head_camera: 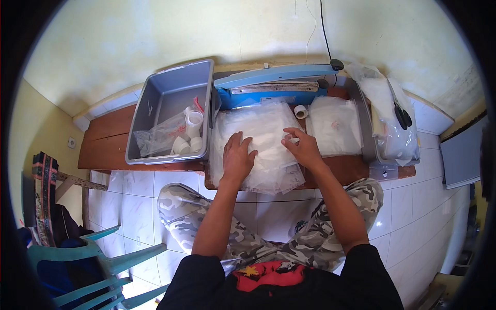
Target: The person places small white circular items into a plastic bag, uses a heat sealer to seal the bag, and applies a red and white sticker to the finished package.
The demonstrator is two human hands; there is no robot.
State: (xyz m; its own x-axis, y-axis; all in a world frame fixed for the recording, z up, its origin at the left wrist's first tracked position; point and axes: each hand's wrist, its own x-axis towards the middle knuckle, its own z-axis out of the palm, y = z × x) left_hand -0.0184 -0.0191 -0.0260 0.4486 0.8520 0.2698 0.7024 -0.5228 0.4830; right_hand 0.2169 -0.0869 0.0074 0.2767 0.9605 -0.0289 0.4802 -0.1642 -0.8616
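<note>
A loose stack of clear plastic bags [263, 120] lies on the brown wooden bench in front of me. My left hand [237, 157] rests flat on the stack, fingers spread. At the stack's right side, my right hand [302, 147] has its thumb and forefinger bent towards each other around a small clear piece [288, 137], perhaps a bag's edge; whether they pinch it is unclear. Behind the stack stands a blue impulse heat sealer [271, 97] with its arm raised. A small white roll [300, 112] sits between this stack and a second pile of plastic bags [335, 128].
On the left, a grey plastic tub [133, 135] holds white PVC pipe fittings [193, 124] and a printed bag. Another grey tub [364, 116] at the right contains plastic bags and black-handled scissors [403, 116]. A green plastic chair [93, 252] stands at lower left.
</note>
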